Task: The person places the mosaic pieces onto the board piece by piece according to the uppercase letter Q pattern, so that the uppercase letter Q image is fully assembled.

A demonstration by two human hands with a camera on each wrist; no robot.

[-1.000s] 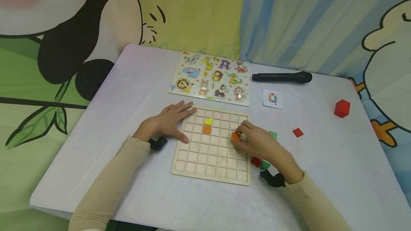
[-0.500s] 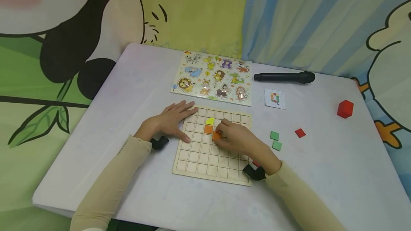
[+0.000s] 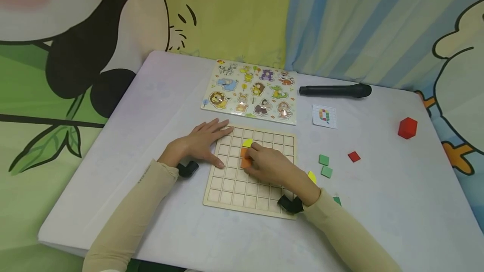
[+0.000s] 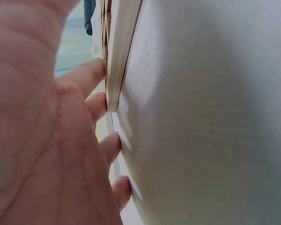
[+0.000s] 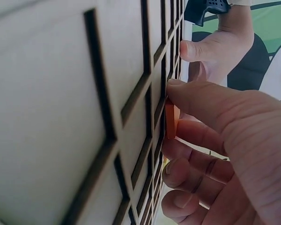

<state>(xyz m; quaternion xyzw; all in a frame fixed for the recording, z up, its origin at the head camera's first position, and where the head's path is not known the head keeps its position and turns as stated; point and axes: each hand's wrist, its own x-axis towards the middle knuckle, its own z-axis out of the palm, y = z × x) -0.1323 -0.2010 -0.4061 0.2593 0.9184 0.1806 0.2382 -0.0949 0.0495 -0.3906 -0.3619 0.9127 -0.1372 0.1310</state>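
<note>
White table (image 3: 181, 230), pale wooden board (image 3: 232, 186) with square cells.
Right hand (image 3: 270, 166) pinches flat orange tile (image 3: 245, 163), partly hidden; left hand (image 3: 200, 142) spread on board's edge.

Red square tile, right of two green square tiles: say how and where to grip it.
Pinch the red square tile by two opposite edges, probably best from above: it lies flat on the white tabletop, apart from the green square tiles, its edges exposed.
</note>
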